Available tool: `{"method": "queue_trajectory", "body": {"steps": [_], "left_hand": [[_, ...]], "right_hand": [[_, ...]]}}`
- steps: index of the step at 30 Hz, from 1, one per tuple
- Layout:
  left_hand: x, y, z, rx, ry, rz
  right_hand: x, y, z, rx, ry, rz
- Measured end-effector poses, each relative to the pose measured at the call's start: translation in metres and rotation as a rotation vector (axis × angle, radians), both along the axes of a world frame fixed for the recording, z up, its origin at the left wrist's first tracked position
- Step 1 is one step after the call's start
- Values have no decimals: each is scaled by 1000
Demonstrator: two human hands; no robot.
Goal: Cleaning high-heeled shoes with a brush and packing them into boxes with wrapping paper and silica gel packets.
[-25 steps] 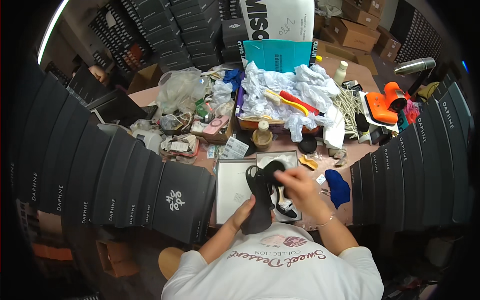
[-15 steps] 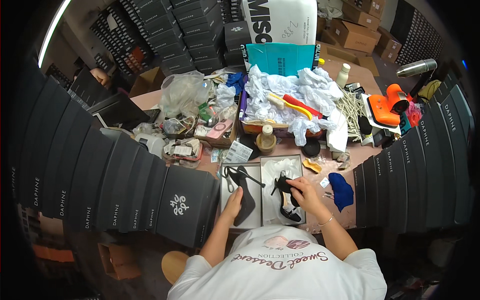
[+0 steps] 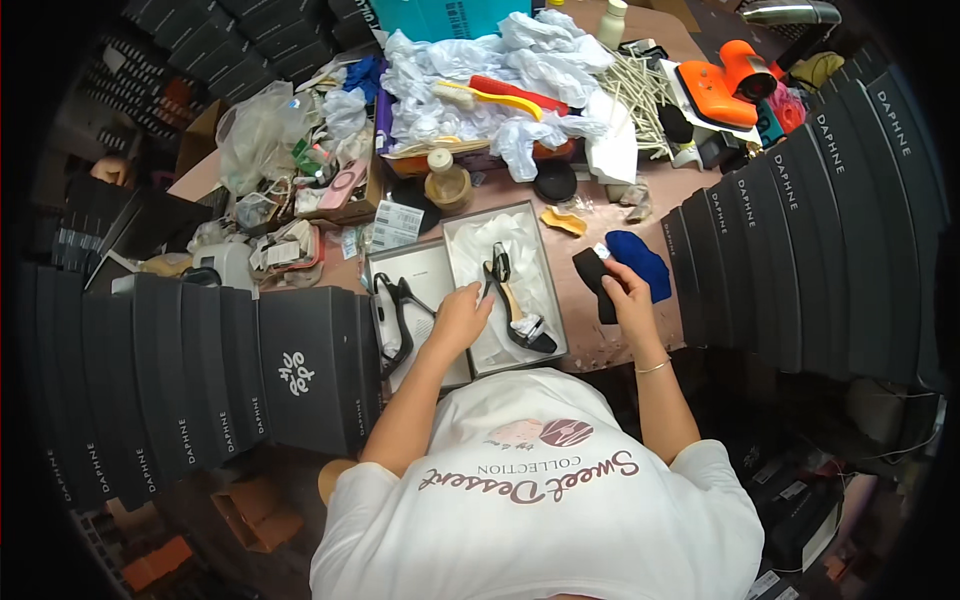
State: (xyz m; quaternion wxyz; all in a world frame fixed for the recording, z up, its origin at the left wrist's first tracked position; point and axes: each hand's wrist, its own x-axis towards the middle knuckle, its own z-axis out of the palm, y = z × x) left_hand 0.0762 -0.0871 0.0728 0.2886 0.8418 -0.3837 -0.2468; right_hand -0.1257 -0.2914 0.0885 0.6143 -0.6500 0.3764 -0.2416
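The black high-heeled sandal (image 3: pixel 515 300) lies on white tissue in the open shoebox (image 3: pixel 553 290), at the table's near edge. The left hand (image 3: pixel 462 315), fingers loosely open, rests on the tissue at the sandal's nine o'clock. At three o'clock, outside the box, the right hand (image 3: pixel 628 290) grips a black pad (image 3: pixel 597 282) beside a blue cloth (image 3: pixel 640 262). The second sandal (image 3: pixel 395 315) lies on the box lid (image 3: pixel 425 280). This looks like packing underway; next, seemingly, comes bringing the pad to the shoe.

Bright, even overhead light; fisheye-bent, dark rim.
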Motion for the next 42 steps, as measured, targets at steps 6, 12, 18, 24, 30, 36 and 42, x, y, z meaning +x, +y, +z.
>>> {"method": "queue_trajectory", "body": {"steps": [6, 12, 18, 24, 30, 36, 42], "left_hand": [[-13, -29, -91, 39, 160, 77], [-32, -7, -46, -301, 727, 495], [-7, 15, 13, -752, 1460, 683], [-25, 17, 32, -819, 1305, 1061], [-24, 40, 55, -545, 1409, 774], [-5, 32, 61, -743, 1488, 934], [13, -5, 63, -911, 1532, 815]], "right_hand": [[-4, -5, -9, -73, 51, 151], [22, -46, -30, -556, 131, 69], [102, -91, -47, -787, 178, 164], [160, -123, -82, -1139, 320, 260], [166, -121, -103, -1079, 505, 343], [121, -74, -47, -366, 109, 198], [54, 52, 80, -465, -141, 285]]}}
